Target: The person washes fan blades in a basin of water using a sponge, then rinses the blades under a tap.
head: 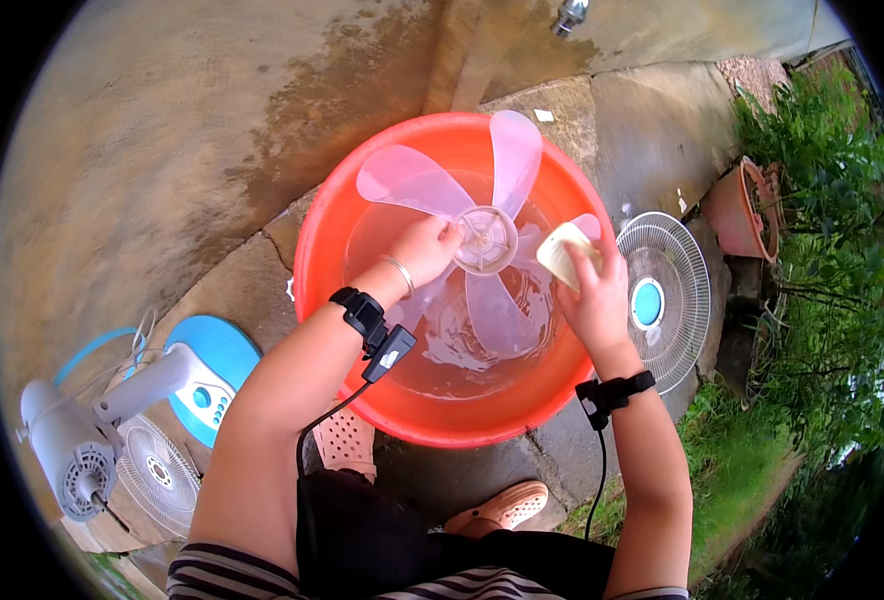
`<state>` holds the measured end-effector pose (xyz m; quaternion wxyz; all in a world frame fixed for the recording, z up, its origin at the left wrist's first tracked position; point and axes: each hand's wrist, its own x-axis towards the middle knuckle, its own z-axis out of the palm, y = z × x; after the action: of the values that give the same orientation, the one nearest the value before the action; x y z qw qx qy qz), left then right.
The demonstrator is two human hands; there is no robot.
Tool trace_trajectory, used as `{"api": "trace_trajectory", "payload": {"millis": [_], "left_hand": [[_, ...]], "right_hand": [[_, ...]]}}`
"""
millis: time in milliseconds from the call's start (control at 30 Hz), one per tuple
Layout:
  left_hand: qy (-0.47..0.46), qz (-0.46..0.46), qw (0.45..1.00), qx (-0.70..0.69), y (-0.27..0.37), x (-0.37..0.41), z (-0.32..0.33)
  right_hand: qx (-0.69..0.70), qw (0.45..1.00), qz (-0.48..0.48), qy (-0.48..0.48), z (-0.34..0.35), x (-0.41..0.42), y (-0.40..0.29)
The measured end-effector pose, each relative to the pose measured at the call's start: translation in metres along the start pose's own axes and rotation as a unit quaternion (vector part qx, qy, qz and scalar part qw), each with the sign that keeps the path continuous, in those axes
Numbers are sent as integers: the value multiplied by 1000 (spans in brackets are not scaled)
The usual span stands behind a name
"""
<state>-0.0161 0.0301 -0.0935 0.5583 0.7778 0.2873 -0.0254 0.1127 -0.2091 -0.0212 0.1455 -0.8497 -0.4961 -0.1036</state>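
A translucent plastic fan blade assembly (pixel 513 319) is held over a red plastic basin (pixel 322 247) that has water in its bottom. My left hand (pixel 423 255) grips it beside the round hub (pixel 485 240), whose ribbed inner side faces up. One blade rises past the basin's far rim, and others reach down toward the water. In my right hand (pixel 598 300) is a pale yellow sponge (pixel 564 251), pinched by the fingers to the right of the hub. The sponge and fingers partly cover the blade on that side.
A round white fan grille (pixel 674 300) with a blue centre leans right of the basin. To the left lie a fan motor head (pixel 74 450), its blue base (pixel 221 349) and another grille (pixel 158 471). A tap (pixel 569 16) juts from the wall. A flowerpot (pixel 734 210) stands at the right.
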Motion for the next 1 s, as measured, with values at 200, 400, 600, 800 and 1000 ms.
{"api": "trace_trajectory", "payload": {"millis": [200, 400, 600, 800, 1000], "left_hand": [[-28, -12, 996, -83, 4, 2, 6], [-2, -47, 993, -110, 3, -1, 7], [24, -64, 997, -29, 15, -11, 18], [24, -2, 976, 218, 42, -17, 24], [-5, 74, 928, 365, 59, -24, 25]], "right_hand": [[6, 997, 79, 23, -19, 0, 1], [-42, 954, 296, 11, -38, -42, 41], [-15, 862, 473, -179, -34, -121, 51], [49, 826, 448, -337, 4, -185, 46], [-14, 902, 413, -125, -15, -143, 69]]}}
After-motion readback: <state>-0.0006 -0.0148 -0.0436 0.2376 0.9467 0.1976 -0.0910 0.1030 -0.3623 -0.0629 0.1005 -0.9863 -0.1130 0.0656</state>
